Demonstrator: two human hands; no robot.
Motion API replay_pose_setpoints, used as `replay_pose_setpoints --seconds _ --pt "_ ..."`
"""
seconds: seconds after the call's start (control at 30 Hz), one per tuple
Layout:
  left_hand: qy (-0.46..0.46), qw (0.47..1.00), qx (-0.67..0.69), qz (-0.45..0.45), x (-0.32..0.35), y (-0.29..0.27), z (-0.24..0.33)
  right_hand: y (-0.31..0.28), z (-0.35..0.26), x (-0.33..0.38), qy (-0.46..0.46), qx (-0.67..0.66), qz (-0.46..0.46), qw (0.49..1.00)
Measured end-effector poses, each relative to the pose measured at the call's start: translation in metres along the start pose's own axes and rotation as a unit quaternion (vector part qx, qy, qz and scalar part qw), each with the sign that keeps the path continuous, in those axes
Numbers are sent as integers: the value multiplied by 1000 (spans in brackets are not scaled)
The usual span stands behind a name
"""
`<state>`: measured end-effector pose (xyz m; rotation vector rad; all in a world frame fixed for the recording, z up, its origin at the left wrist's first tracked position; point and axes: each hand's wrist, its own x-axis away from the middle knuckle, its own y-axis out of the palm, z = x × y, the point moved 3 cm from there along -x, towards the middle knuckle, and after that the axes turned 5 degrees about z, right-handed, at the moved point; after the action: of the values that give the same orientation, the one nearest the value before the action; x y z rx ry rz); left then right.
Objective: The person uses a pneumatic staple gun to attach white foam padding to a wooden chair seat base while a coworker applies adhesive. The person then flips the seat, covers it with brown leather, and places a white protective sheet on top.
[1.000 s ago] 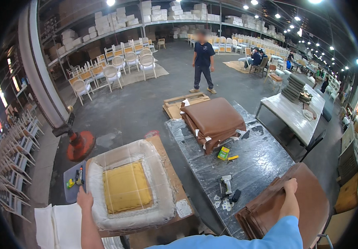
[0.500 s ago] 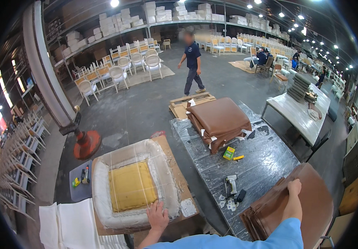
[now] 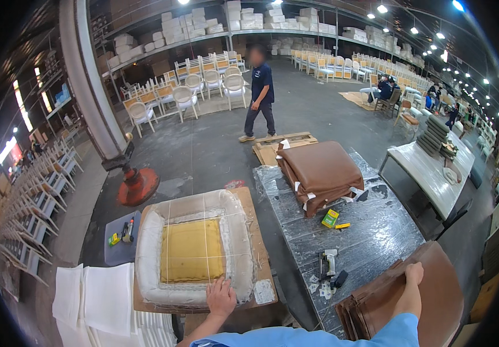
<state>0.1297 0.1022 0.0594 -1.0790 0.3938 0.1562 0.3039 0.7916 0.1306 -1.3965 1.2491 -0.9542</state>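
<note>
My left hand (image 3: pixel 221 296) rests flat on the near edge of a white padded seat cushion (image 3: pixel 194 248) with a yellow foam square in its middle, lying on a wooden board (image 3: pixel 257 254). My right hand (image 3: pixel 412 276) grips the top edge of a stack of brown leather seat covers (image 3: pixel 411 301) at the near right end of a dark plastic-wrapped table (image 3: pixel 365 231). A staple gun (image 3: pixel 327 265) lies on that table just left of the stack.
A second pile of brown covers (image 3: pixel 321 172) sits at the table's far end, with a small green box (image 3: pixel 330 218) beside it. White foam sheets (image 3: pixel 96 298) lie at lower left. A person (image 3: pixel 260 95) walks across the floor beyond; white chairs (image 3: pixel 186 92) line the hall.
My left hand moved right from the cushion's left corner to its near edge. The person in the background walked to the left. My right hand stayed on the brown stack.
</note>
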Motion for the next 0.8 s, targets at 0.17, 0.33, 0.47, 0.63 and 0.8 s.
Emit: replay_pose_setpoints --seconds 0.17,0.33,0.47,0.63,0.8 --pt "-5 1000 -3 6 2 -8 -3 7 11 -8 11 -63 19 998" --pt "-22 999 39 -15 -12 -10 1 7 51 -30 42 -152 110 981" --pt "10 983 181 -1 -79 -61 16 23 56 -37 115 -407 80 903" --pt "361 849 385 27 -136 -119 201 -7 158 -8 231 -523 101 814" --pt "257 803 419 -337 14 -71 137 23 106 25 222 -509 45 831"
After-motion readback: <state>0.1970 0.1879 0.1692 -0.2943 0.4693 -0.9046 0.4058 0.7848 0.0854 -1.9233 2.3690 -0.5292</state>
